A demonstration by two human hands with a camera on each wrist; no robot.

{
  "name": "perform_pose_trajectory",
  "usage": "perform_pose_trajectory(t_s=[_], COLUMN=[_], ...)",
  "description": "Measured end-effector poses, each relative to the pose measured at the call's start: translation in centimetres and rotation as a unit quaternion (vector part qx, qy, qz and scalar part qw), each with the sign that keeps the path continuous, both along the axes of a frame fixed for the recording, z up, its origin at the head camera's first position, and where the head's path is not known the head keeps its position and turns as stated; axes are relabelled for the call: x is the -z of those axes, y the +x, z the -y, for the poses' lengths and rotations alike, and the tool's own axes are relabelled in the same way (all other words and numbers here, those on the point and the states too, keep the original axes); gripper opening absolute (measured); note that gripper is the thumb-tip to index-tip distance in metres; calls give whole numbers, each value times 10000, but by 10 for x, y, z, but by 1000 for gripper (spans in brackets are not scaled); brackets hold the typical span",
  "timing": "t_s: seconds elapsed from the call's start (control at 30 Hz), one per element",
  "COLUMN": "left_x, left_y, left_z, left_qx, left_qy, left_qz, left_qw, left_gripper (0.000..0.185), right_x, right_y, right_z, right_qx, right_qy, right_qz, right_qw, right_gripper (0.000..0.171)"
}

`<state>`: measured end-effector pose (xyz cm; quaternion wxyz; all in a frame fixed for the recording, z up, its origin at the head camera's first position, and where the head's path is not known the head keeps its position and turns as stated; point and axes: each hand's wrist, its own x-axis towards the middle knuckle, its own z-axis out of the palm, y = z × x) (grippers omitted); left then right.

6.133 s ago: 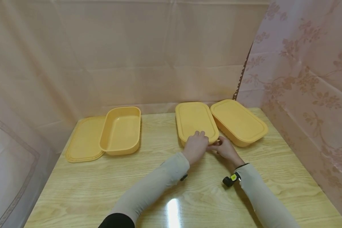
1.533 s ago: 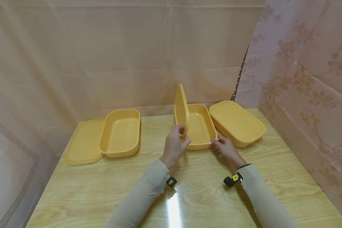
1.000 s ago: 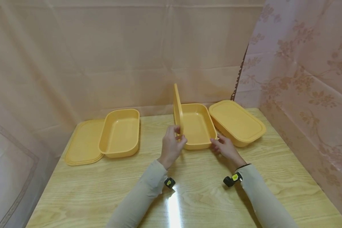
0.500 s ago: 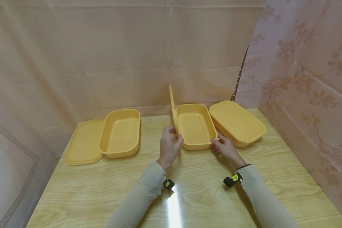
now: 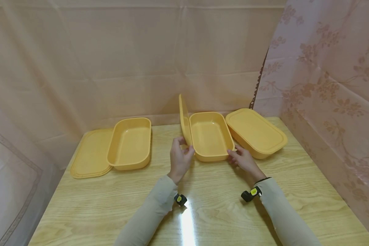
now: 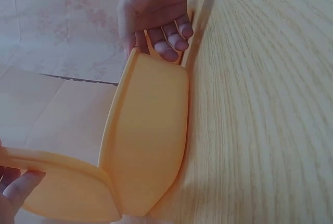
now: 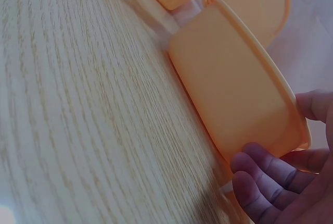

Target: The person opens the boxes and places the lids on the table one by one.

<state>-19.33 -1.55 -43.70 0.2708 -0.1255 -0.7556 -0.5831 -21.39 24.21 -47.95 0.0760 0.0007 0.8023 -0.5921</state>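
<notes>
In the head view my left hand (image 5: 182, 149) pinches the near end of a yellow lid (image 5: 183, 118), which stands nearly on edge along the left side of the middle yellow container (image 5: 210, 136). That container is uncovered and holds nothing. My right hand (image 5: 236, 154) grips its near right corner, thumb on the rim and fingers (image 7: 265, 182) against the wall (image 7: 234, 94). The left wrist view shows the container's outer wall (image 6: 151, 146), the lid (image 6: 57, 185) beside it, and my right hand's fingers (image 6: 171, 39) at the far end.
A closed yellow container (image 5: 256, 131) lies just right of the middle one, near the patterned curtain (image 5: 326, 95). At the left, another uncovered container (image 5: 130, 141) rests partly on flat lids (image 5: 90, 153). The wooden table (image 5: 203, 205) is backed by a draped cloth.
The lid was on the middle container six seconds ago. My left hand has lifted it off, and it has been swinging leftward and lower over the last second. The right hand has stayed put.
</notes>
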Motion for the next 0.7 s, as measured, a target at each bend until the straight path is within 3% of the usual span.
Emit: perform_pose_trajectory(t_s=[0.53, 0.7], left_x=[3, 7], left_y=[0, 0], left_z=[-2, -2], left_qx=[-46, 6], left_qy=[42, 68], left_qz=[204, 82], left_qw=[9998, 9999], left_gripper=[28, 26], right_x=[1, -7], right_y=[2, 6], right_z=[0, 3], right_qx=[69, 51], right_qy=[-14, -101], right_qz=[17, 69], right_qw=[10000, 9999], right_gripper=[42, 39])
